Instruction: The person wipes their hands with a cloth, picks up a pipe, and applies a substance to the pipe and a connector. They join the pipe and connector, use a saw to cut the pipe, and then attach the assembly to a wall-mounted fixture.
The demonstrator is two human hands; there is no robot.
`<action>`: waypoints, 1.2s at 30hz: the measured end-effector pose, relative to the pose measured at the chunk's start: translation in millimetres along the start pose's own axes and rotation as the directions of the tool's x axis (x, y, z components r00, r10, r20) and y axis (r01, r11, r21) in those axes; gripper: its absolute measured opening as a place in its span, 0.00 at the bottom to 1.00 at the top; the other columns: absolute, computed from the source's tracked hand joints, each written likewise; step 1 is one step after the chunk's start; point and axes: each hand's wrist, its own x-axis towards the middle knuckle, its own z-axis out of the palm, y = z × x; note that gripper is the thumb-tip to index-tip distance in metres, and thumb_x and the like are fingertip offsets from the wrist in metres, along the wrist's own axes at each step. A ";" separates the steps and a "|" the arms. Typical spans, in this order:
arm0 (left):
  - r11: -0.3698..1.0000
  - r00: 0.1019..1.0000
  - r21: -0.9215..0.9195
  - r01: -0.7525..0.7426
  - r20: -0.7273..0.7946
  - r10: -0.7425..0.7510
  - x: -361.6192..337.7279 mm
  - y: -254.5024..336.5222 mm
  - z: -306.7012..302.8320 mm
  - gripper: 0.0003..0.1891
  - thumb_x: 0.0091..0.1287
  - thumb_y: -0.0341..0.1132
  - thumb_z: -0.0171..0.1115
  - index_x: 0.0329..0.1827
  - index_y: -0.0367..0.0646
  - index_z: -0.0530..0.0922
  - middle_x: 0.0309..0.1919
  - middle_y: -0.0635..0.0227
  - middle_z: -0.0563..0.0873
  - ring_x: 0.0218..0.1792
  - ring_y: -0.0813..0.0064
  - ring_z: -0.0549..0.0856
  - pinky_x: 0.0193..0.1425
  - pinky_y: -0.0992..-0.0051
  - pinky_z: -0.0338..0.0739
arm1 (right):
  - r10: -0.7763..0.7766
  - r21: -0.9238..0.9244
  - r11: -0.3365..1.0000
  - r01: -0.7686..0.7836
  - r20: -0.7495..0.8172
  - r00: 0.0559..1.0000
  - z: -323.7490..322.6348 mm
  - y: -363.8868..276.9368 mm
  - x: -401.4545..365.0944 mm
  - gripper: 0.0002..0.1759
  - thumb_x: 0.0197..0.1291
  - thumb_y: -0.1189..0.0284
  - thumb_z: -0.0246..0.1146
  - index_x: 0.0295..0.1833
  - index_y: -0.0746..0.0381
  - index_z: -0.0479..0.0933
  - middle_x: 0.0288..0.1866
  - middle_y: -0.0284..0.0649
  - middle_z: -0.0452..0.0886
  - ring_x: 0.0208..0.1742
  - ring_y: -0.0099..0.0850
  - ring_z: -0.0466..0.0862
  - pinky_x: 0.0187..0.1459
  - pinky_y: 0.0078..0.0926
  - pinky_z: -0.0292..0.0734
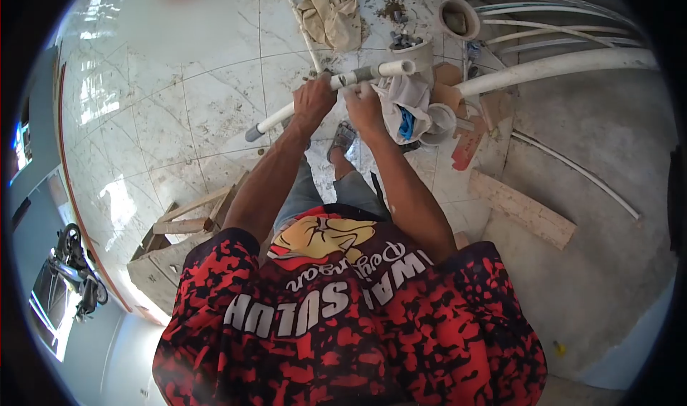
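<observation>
1 white pipe (278,118) is grasped by the left hand (313,100) above the tiled floor (161,113); the right hand (365,110) is curled beside it (its grip cannot be told). With perhaps 1 support point, the bucket (424,55) could be struck by a swinging end.

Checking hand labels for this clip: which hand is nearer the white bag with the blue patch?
Right. The right hand is just left of the white bag; the left hand is farther left, wrapped around the white pipe.
</observation>
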 end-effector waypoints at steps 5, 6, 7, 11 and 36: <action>0.997 0.999 -0.068 0.029 -0.029 -0.031 4.9 -5.7 5.0 0.11 0.57 0.40 0.57 0.41 0.47 0.78 0.28 0.52 0.83 0.34 0.51 0.82 0.38 0.56 0.75 | 0.004 0.039 0.999 -0.004 -0.006 1.000 -37.0 6.8 -54.4 0.12 0.55 0.68 0.57 0.34 0.68 0.70 0.23 0.36 0.74 0.22 0.23 0.71 0.25 0.25 0.66; 0.999 1.000 -0.049 -0.005 -0.026 0.004 5.9 -4.8 5.7 0.11 0.58 0.39 0.57 0.42 0.47 0.77 0.28 0.52 0.83 0.34 0.51 0.82 0.38 0.56 0.75 | 0.008 0.046 0.999 -0.007 -0.011 1.000 -28.5 6.5 -37.4 0.12 0.55 0.68 0.57 0.34 0.68 0.70 0.23 0.36 0.74 0.22 0.23 0.71 0.25 0.25 0.66; 0.999 1.000 -0.048 -0.013 -0.022 0.012 5.5 -1.7 6.3 0.11 0.58 0.39 0.57 0.42 0.47 0.77 0.28 0.52 0.83 0.34 0.51 0.82 0.38 0.56 0.75 | -0.005 0.028 1.000 0.005 -0.005 1.000 -17.0 6.6 -7.0 0.13 0.54 0.68 0.56 0.34 0.70 0.70 0.27 0.46 0.75 0.29 0.35 0.75 0.32 0.31 0.68; 0.998 0.999 -0.046 -0.034 -0.024 0.033 3.5 5.8 0.8 0.09 0.57 0.38 0.56 0.37 0.45 0.77 0.26 0.52 0.83 0.32 0.51 0.83 0.35 0.56 0.76 | 0.047 0.051 0.998 -0.046 -0.028 0.999 -15.1 -2.9 -16.8 0.13 0.55 0.69 0.54 0.33 0.72 0.69 0.30 0.55 0.76 0.33 0.48 0.77 0.39 0.37 0.71; 0.985 0.980 -0.172 0.001 -0.196 -0.035 -11.7 -89.1 -134.3 0.14 0.57 0.42 0.63 0.34 0.39 0.74 0.24 0.54 0.81 0.28 0.57 0.81 0.32 0.65 0.72 | 0.254 -0.225 0.926 -0.303 -0.222 0.941 -204.1 313.7 -111.6 0.15 0.55 0.63 0.57 0.34 0.65 0.77 0.17 0.33 0.71 0.15 0.22 0.70 0.16 0.22 0.63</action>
